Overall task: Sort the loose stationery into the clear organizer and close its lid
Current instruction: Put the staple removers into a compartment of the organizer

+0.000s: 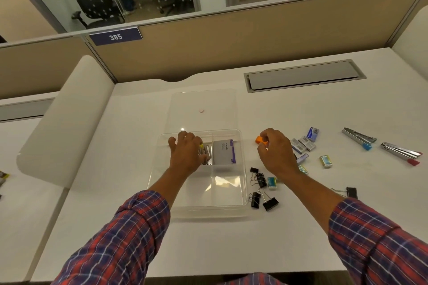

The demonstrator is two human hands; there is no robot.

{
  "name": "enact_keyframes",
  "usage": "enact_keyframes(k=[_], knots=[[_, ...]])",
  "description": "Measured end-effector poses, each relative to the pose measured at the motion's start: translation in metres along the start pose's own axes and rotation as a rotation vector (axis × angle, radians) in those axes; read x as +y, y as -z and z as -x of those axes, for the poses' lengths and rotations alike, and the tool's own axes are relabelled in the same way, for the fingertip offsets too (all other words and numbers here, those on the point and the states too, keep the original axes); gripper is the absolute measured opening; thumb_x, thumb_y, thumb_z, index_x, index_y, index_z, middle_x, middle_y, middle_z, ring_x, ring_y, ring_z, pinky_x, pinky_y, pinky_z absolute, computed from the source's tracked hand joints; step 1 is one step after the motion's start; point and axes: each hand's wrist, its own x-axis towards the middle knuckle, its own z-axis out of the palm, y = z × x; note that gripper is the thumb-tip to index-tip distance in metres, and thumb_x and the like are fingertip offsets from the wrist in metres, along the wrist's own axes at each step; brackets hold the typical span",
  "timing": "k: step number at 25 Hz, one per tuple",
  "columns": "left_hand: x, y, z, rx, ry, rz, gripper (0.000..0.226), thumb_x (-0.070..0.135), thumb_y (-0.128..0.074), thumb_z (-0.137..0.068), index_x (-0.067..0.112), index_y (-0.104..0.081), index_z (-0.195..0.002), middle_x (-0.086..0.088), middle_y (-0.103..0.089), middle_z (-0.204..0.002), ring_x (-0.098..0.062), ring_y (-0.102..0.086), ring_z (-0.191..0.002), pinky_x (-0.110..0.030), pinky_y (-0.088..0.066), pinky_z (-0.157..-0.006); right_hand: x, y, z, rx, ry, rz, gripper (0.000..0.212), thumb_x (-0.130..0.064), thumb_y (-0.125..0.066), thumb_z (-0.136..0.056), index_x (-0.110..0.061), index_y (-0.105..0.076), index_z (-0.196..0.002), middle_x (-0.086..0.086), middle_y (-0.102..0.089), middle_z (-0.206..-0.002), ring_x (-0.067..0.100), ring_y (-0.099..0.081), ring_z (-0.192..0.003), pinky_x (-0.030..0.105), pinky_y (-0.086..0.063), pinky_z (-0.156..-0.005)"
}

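Head view: on the white bench (301, 227) stands a clear plastic organizer (208, 211), its clear lid (220, 109) swung open and lying flat behind it. The left grip (185, 152) reaches into the far left compartment, fingers spread and bent downward. A metal tool with a yellow tip (202, 146) lies just beside the thumb. Whether this grip has hold of the tool or only rests over it cannot be told. In the far right compartment lies a grey and purple box (223, 151).

Just outside the organizer's right wall, the right grip (275, 152) is closed, fingertips pinching a small orange piece (260, 140). The hand hides the rest of that piece. Near the wrist lies a cluster of black binder clips (261, 192), beside the organizer's right wall. Beyond the right hand sit several small staple boxes (305, 142). Farther right, well apart from the organizer, lie a metal tool with a blue tip (359, 139) and a metal tool with a red tip (400, 154), side by side.
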Motion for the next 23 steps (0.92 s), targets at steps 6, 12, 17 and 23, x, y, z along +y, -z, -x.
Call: enact_keyframes(k=[6,12,17,23], knots=[[-0.002,0.001,-0.002,-0.146,0.042,-0.007,0.021,0.043,-0.081,-0.078,0.031,-0.073,-0.094,0.015,-0.070,-0.110,-0.023,-0.027,-0.148,-0.052,-0.015,-0.108,0.014,0.006,-0.001,-0.015,-0.001,0.090,0.021,-0.014,-0.060,-0.094,-0.012,-0.061,-0.115,0.008,-0.061,-0.108,0.026,-0.057,-0.097,0.039,-0.049,-0.081],[0.032,0.007,-0.001,0.013,0.060,0.078,0.030,0.029,-0.063,-0.093,0.020,-0.070,-0.120,0.000,-0.069,-0.126,-0.023,-0.051,-0.131,-0.047,-0.029,-0.111,0.045,0.017,0.002,-0.092,0.105,0.361,0.051,-0.020,-0.061,-0.092,-0.006,-0.052,-0.140,0.017,-0.053,-0.144,0.034,-0.052,-0.130,0.048,-0.043,-0.104],[0.110,0.011,-0.010,0.199,-0.089,0.152,0.055,0.031,-0.065,-0.094,0.009,-0.056,-0.143,-0.012,-0.058,-0.147,-0.030,-0.049,-0.140,-0.047,-0.034,-0.118,0.080,0.041,0.000,-0.108,0.126,0.491,0.062,-0.031,-0.062,-0.092,-0.005,-0.045,-0.146,0.018,-0.048,-0.151,0.034,-0.049,-0.135,0.048,-0.046,-0.105],[0.233,-0.004,-0.030,0.117,-0.268,0.175,0.061,0.040,-0.056,-0.100,0.011,-0.045,-0.153,-0.012,-0.045,-0.159,-0.029,-0.036,-0.150,-0.045,-0.026,-0.125,0.145,0.092,-0.005,-0.109,0.060,0.536,0.069,-0.040,-0.054,-0.098,-0.009,-0.031,-0.155,0.015,-0.033,-0.161,0.030,-0.034,-0.147,0.042,-0.031,-0.117]])
